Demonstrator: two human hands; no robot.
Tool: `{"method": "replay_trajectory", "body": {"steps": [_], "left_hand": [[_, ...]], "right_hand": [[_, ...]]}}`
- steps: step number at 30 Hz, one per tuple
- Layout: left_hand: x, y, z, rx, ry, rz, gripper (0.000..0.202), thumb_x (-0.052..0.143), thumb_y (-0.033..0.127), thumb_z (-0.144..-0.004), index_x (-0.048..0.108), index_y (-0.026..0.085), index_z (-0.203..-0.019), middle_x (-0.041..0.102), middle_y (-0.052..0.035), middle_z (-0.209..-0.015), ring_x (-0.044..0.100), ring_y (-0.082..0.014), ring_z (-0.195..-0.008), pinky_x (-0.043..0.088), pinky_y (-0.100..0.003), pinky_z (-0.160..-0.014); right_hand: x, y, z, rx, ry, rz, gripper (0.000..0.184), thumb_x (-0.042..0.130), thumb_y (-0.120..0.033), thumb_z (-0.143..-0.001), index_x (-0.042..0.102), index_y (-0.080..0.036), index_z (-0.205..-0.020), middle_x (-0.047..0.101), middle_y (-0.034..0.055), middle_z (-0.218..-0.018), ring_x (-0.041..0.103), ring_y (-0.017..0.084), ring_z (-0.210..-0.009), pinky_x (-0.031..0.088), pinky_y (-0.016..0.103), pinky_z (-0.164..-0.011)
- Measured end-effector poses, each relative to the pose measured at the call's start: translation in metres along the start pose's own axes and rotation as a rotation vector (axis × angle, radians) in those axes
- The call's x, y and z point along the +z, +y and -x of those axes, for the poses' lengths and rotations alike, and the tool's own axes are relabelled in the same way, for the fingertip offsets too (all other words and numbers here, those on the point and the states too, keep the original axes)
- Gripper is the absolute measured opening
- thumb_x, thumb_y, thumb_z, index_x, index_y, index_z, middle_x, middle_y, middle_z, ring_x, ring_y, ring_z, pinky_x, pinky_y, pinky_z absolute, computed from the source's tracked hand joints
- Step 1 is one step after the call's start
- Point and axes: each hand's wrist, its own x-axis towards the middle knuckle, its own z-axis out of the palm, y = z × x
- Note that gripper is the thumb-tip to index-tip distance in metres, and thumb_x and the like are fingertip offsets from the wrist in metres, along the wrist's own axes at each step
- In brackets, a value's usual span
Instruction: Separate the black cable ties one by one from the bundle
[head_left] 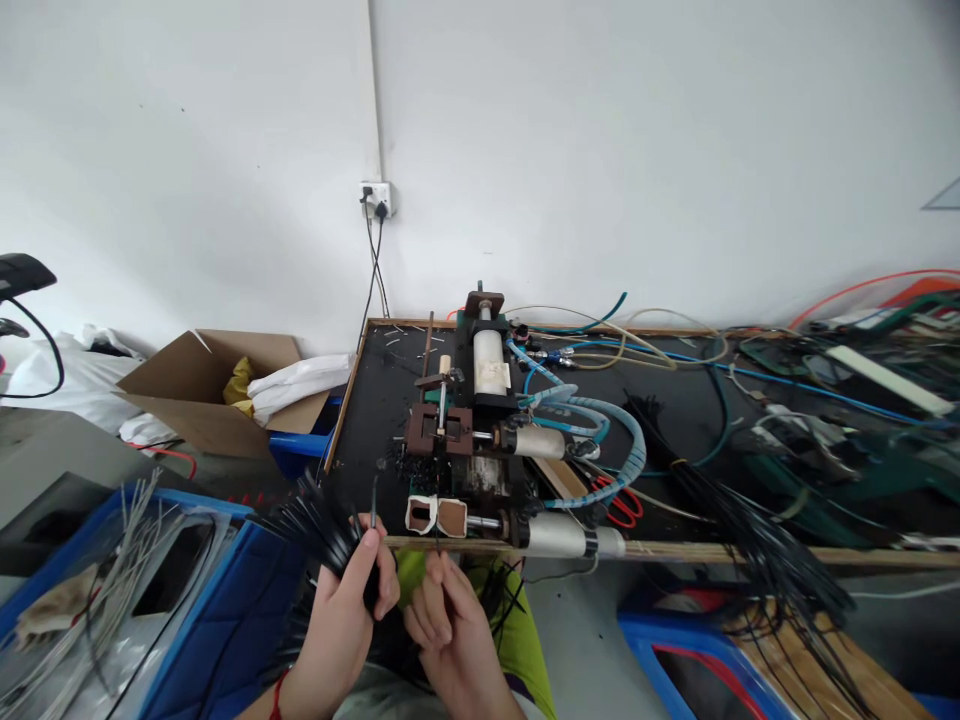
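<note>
My left hand (356, 575) is closed around a bundle of black cables (319, 525), their ends fanned up and to the left. One cable end sticks up apart from the bundle, between thumb and forefinger. In a pinch, my right hand (446, 610) holds a thin black cable (438, 540) that runs up to the front jaws (437, 516) of a pneumatic machine. These jaws are padded in a pale covering. Behind them stands a brown clamp block (439, 430) with black scraps beside it. Whether the cable reaches into that block is hard to see.
White cylinders (559, 535) and looped blue hoses (630, 430) fill the bench's middle. A tied black cable bundle (720, 510) hangs over the front edge at right. Blue bins (217, 600) stand at left, and an open carton (202, 400) sits behind them.
</note>
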Motion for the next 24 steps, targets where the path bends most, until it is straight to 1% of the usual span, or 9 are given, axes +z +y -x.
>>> {"method": "replay_trajectory", "body": {"steps": [5,9,11,13,14,16,20,22,24], "left_hand": [[0.001,-0.004,0.006,-0.038,-0.03,-0.028,0.028,0.067,0.044,-0.093,0.058,0.018,-0.09,0.048,0.0067,-0.052,0.035,-0.0084,-0.043,0.028,-0.022,-0.043],[-0.001,-0.006,0.011,-0.094,-0.068,-0.019,0.031,0.07,0.046,-0.091,0.059,0.018,-0.096,0.044,0.0083,-0.052,0.03,-0.0072,-0.043,0.023,-0.02,-0.041],[-0.003,-0.008,0.013,-0.104,-0.079,-0.043,0.031,0.071,0.047,-0.09,0.06,0.018,-0.096,0.043,0.0082,-0.052,0.029,-0.007,-0.043,0.023,-0.02,-0.041],[-0.006,-0.012,0.015,-0.117,-0.1,-0.092,0.032,0.071,0.049,-0.089,0.062,0.018,-0.094,0.045,0.0072,-0.053,0.03,-0.007,-0.043,0.024,-0.021,-0.041],[-0.006,-0.013,0.016,-0.123,-0.119,-0.121,0.033,0.07,0.05,-0.089,0.063,0.018,-0.093,0.046,0.0066,-0.054,0.031,-0.007,-0.043,0.024,-0.021,-0.041],[-0.006,-0.014,0.019,-0.129,-0.162,-0.178,0.036,0.068,0.053,-0.09,0.065,0.017,-0.093,0.046,0.006,-0.053,0.032,-0.0071,-0.043,0.024,-0.02,-0.041],[0.0,-0.014,0.028,-0.14,-0.236,-0.271,0.043,0.069,0.06,-0.086,0.067,0.017,-0.089,0.048,0.0047,-0.05,0.034,-0.008,-0.042,0.024,-0.02,-0.04],[0.003,-0.013,0.031,-0.147,-0.257,-0.304,0.047,0.07,0.064,-0.083,0.064,0.017,-0.078,0.049,0.0035,-0.049,0.036,-0.0085,-0.041,0.025,-0.021,-0.038],[0.004,-0.012,0.032,-0.131,-0.27,-0.328,0.049,0.068,0.065,-0.083,0.063,0.018,-0.069,0.053,0.0009,-0.048,0.041,-0.0104,-0.04,0.031,-0.022,-0.039]], "right_hand": [[-0.007,-0.007,0.009,-0.198,0.143,0.735,0.049,0.053,-0.065,-0.095,0.057,-0.021,-0.075,0.045,-0.0072,-0.044,0.034,0.01,-0.039,0.024,0.023,-0.043],[-0.038,-0.037,0.044,-0.302,0.12,1.406,0.048,0.055,-0.057,-0.096,0.059,-0.022,-0.063,0.055,0.0002,-0.053,0.05,0.016,-0.051,0.032,0.028,-0.052],[-0.06,-0.061,0.067,-0.295,0.304,1.732,0.046,0.067,-0.05,-0.088,0.058,-0.024,-0.052,0.056,0.0031,-0.051,0.049,0.019,-0.05,0.028,0.03,-0.052],[-0.075,-0.084,0.085,-0.173,0.603,1.929,0.046,0.07,-0.047,-0.084,0.057,-0.025,-0.046,0.054,0.0048,-0.047,0.045,0.019,-0.045,0.023,0.032,-0.051],[-0.076,-0.093,0.091,-0.11,0.7,1.965,0.045,0.068,-0.047,-0.084,0.059,-0.025,-0.046,0.055,0.0057,-0.047,0.044,0.02,-0.044,0.022,0.033,-0.051],[-0.062,-0.101,0.092,-0.125,0.71,1.903,0.039,0.063,-0.048,-0.088,0.065,-0.026,-0.056,0.062,0.0075,-0.054,0.051,0.023,-0.049,0.029,0.034,-0.053],[0.008,-0.08,0.065,-0.46,0.353,1.434,0.028,0.062,-0.049,-0.092,0.077,-0.026,-0.096,0.075,0.0094,-0.09,0.065,0.026,-0.078,0.046,0.033,-0.069],[0.041,-0.065,0.051,-0.509,0.202,1.321,0.022,0.064,-0.043,-0.093,0.077,-0.026,-0.097,0.072,0.0072,-0.088,0.063,0.024,-0.077,0.047,0.032,-0.069],[0.059,-0.056,0.043,-0.582,0.156,1.255,0.02,0.064,-0.038,-0.095,0.076,-0.025,-0.087,0.067,0.0054,-0.082,0.06,0.022,-0.075,0.046,0.03,-0.068]]}}
